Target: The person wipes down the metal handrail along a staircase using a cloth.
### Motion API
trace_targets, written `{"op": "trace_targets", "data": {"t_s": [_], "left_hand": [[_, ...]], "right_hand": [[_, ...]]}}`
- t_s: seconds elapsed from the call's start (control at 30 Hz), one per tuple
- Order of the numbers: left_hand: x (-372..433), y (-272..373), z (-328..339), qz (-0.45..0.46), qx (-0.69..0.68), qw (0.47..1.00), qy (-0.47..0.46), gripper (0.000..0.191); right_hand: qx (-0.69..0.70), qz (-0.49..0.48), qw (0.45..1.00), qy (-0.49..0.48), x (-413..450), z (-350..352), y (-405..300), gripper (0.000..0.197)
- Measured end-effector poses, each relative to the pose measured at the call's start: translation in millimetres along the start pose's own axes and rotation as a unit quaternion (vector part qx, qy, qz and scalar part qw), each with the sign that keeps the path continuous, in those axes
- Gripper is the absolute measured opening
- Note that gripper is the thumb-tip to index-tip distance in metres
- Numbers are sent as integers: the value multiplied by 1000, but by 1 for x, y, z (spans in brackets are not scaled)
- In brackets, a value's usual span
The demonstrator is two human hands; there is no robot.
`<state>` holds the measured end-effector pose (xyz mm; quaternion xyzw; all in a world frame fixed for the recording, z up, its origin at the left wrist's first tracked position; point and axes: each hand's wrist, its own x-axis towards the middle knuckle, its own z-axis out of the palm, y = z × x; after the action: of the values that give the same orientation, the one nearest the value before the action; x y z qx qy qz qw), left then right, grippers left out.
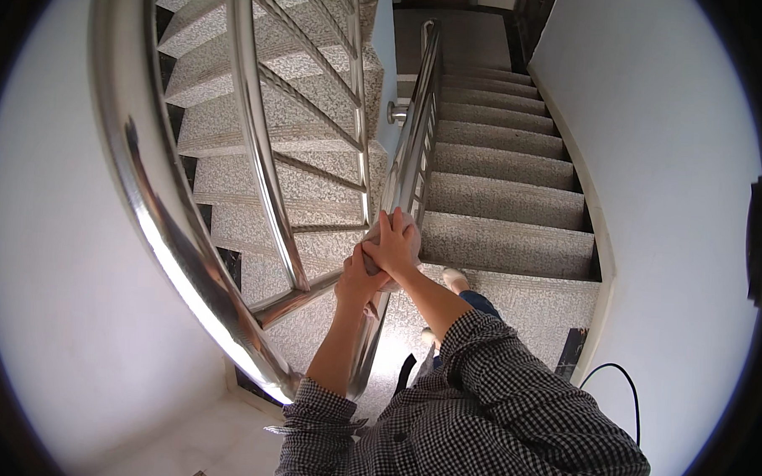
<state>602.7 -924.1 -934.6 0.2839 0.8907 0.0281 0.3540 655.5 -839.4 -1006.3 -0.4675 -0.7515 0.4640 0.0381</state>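
Both of my hands press a greyish-pink cloth (372, 260) around the stainless steel handrail (411, 152) at the corner of the staircase. My right hand (394, 246) lies on top, its fingers spread forward over the cloth. Just behind it, my left hand (357, 281) grips the cloth from the left side, its thumb close to the right wrist. A loose end of the cloth hangs below the left hand. Most of the cloth's underside is hidden by the hands.
Speckled stone steps (502, 185) lead down ahead on the right, along a white wall (648, 153). Another flight (278, 127) rises on the left behind a thick curved steel rail (167, 230) and twisted steel bars (323, 174). My feet stand on the landing (529, 312).
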Motion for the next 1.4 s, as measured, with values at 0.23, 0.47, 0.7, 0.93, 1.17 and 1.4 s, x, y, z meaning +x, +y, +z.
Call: {"op": "trace_targets", "data": {"t_s": [0.23, 0.47, 0.7, 0.93, 1.17, 1.4], "left_hand": [[50, 29, 3, -11, -7, 1000, 6, 98], [53, 20, 10, 53, -65, 996, 20, 93], [-5, -5, 0, 91, -7, 996, -6, 85], [-90, -29, -13, 129, 84, 988, 32, 75], [-162, -66, -13, 205, 169, 953, 149, 57], [-217, -95, -27, 421, 162, 842, 296, 53]], "right_hand": [[3, 57, 997, -50, 54, -15, 5, 87], [127, 120, 984, 28, 54, -9, 18, 107], [147, 130, 981, 0, -4, -14, 2, 120], [152, 59, 983, 89, -76, 14, -10, 112], [233, 24, 967, 104, -151, 26, -19, 100], [81, -90, 979, 162, -216, 0, -30, 46]]}}
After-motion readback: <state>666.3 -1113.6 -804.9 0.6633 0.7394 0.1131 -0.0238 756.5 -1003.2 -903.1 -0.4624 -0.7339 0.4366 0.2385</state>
